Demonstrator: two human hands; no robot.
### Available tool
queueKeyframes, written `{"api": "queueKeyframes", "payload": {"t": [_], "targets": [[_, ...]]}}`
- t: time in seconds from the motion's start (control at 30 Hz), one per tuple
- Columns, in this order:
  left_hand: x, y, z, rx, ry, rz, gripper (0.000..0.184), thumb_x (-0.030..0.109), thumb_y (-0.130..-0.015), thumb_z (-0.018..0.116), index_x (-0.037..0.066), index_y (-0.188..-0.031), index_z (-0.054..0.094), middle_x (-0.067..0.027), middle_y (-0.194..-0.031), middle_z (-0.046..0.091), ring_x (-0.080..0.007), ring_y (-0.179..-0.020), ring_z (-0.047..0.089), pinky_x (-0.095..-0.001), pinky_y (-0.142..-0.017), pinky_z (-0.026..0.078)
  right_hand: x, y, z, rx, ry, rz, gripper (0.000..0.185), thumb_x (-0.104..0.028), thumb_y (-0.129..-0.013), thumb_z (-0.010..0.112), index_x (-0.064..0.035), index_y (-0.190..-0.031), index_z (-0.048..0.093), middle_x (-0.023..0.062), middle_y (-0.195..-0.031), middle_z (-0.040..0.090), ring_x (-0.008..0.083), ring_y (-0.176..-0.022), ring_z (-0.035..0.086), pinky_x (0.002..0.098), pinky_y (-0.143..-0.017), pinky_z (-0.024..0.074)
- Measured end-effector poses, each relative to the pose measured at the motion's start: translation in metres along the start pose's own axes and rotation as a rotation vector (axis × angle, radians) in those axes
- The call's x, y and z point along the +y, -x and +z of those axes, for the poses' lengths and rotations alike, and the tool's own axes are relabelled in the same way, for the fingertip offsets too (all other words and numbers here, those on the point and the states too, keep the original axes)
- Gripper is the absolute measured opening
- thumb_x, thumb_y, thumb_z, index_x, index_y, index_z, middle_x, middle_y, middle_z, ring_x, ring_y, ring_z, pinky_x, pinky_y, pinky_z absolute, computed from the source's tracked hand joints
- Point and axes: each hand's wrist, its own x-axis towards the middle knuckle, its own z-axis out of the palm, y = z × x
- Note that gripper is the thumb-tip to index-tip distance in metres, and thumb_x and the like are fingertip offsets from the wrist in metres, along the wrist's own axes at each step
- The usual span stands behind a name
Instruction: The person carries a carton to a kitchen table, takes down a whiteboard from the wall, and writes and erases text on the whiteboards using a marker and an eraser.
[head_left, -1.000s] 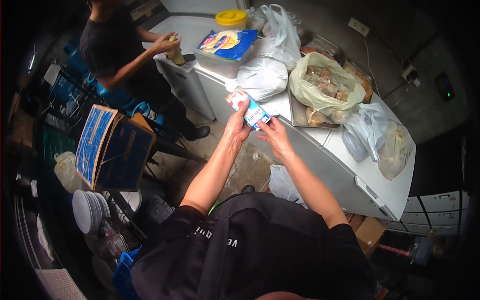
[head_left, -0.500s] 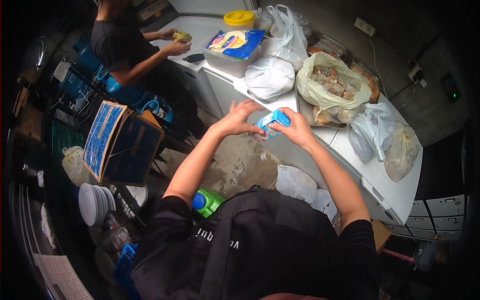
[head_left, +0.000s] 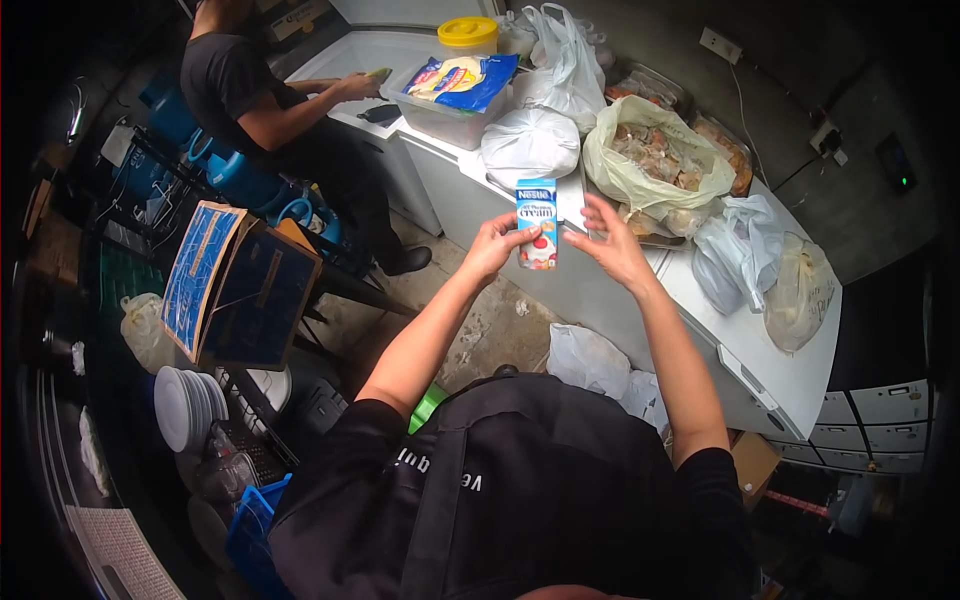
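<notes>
A blue and white carton of cream [head_left: 537, 222] stands upright in the air before me, its printed front towards me. My left hand [head_left: 496, 247] grips it from the left, thumb across the front. On the other side my right hand [head_left: 612, 243] is apart from the carton, fingers spread and holding nothing. Behind the carton, on the white chest freezer [head_left: 690, 300], lie a tied white plastic bag [head_left: 530, 143] and an open pale bag of frozen-looking food pieces [head_left: 655, 160].
A co-worker [head_left: 265, 110] stands at an open freezer at upper left, holding something small. A clear tub [head_left: 445, 115] bears a blue packet [head_left: 465, 82]. A cardboard box [head_left: 245, 290], stacked plates [head_left: 190, 408] and blue gas cylinders [head_left: 235, 180] are on the left. White bags [head_left: 590, 360] lie on the floor.
The carton has turned from tilted to upright, front facing me. My left hand has taken hold of it, and my right hand has let go. The co-worker's hands have shifted slightly.
</notes>
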Motion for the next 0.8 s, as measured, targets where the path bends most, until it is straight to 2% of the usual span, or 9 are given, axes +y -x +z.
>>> {"api": "queueKeyframes", "payload": {"t": [0.03,0.1,0.2,0.27,0.4,0.57,0.63,0.7,0.8], "targets": [[-0.002,-0.003,-0.001,0.033,0.065,-0.033,0.034,0.026,-0.083,0.071,0.003,-0.107,0.065,-0.0059,-0.098,0.068,-0.0124,-0.092,0.060,-0.0279,-0.090,0.041,0.014,0.003,-0.003,-0.004,-0.001,-0.004,0.068,-0.027,-0.078,0.077,-0.0046,-0.134,0.046,0.0163,-0.120,0.055,0.0230,-0.111,0.052,0.0349,-0.090,0.0468],[-0.005,-0.006,-0.003,0.082,0.147,-0.075,0.030,0.024,-0.084,0.069,0.004,-0.107,0.065,-0.0056,-0.099,0.068,-0.0130,-0.094,0.060,-0.0278,-0.091,0.040,0.034,0.014,-0.005,-0.131,-0.008,0.194,0.067,-0.031,-0.079,0.076,-0.0004,-0.132,0.047,0.0156,-0.118,0.056,0.0222,-0.108,0.054,0.0340,-0.093,0.0447],[-0.007,-0.007,-0.001,0.094,0.215,-0.083,0.030,0.026,-0.085,0.069,0.005,-0.106,0.065,-0.0049,-0.101,0.067,-0.0135,-0.097,0.059,-0.0299,-0.093,0.039,0.036,0.025,0.002,-0.197,-0.005,0.235,0.072,-0.038,-0.076,0.077,0.0036,-0.128,0.050,0.0191,-0.120,0.057,0.0258,-0.112,0.054,0.0375,-0.094,0.0442],[-0.009,-0.006,0.003,0.075,0.256,-0.100,0.030,0.027,-0.085,0.069,0.006,-0.106,0.065,-0.0045,-0.101,0.067,-0.0137,-0.097,0.059,-0.0311,-0.093,0.039,0.032,0.025,0.012,-0.164,-0.031,0.215,0.068,-0.037,-0.077,0.076,0.0045,-0.125,0.052,0.0194,-0.117,0.060,0.0256,-0.113,0.054,0.0371,-0.095,0.0437],[-0.006,-0.005,0.015,0.003,0.304,-0.099,0.034,0.031,-0.084,0.069,0.007,-0.108,0.064,-0.0040,-0.103,0.067,-0.0139,-0.098,0.059,-0.0348,-0.093,0.039,0.027,0.013,0.028,-0.089,-0.198,0.093,0.053,-0.028,-0.079,0.075,0.0046,-0.116,0.057,0.0150,-0.105,0.065,0.0196,-0.098,0.061,0.0320,-0.084,0.0493],[0.016,-0.007,0.021,-0.086,0.152,-0.073,0.031,0.022,-0.085,0.069,0.004,-0.109,0.063,-0.0044,-0.100,0.067,-0.0119,-0.092,0.060,-0.0273,-0.085,0.044,0.019,0.017,0.033,0.024,-0.352,0.039,0.037,-0.020,-0.079,0.074,0.0028,-0.106,0.062,0.0103,-0.092,0.068,0.0150,-0.084,0.064,0.0274,-0.073,0.0514],[0.025,0.000,0.024,-0.110,0.151,0.005,0.029,0.018,-0.085,0.069,0.002,-0.108,0.062,-0.0040,-0.099,0.067,-0.0112,-0.088,0.060,-0.0244,-0.079,0.045,0.015,0.024,0.031,0.065,-0.268,-0.054,0.037,-0.020,-0.078,0.075,0.0028,-0.105,0.063,0.0104,-0.092,0.068,0.0153,-0.083,0.065,0.0277,-0.072,0.0515],[0.031,0.004,0.023,-0.114,0.152,0.015,0.029,0.018,-0.085,0.070,0.002,-0.108,0.062,-0.0041,-0.099,0.067,-0.0111,-0.088,0.060,-0.0250,-0.079,0.045,-0.006,0.031,0.029,0.125,-0.175,-0.166,0.035,-0.020,-0.077,0.075,0.0024,-0.102,0.065,0.0105,-0.092,0.069,0.0150,-0.080,0.065,0.0288,-0.072,0.0517],[0.010,-0.002,0.019,-0.114,0.180,-0.027,0.030,0.020,-0.085,0.070,0.003,-0.108,0.063,-0.0042,-0.099,0.067,-0.0107,-0.089,0.059,-0.0265,-0.082,0.045,0.007,0.022,0.030,0.080,-0.183,-0.052,0.035,-0.021,-0.077,0.075,0.0011,-0.102,0.065,0.0101,-0.090,0.069,0.0130,-0.078,0.064,0.0281,-0.071,0.0507]]}}
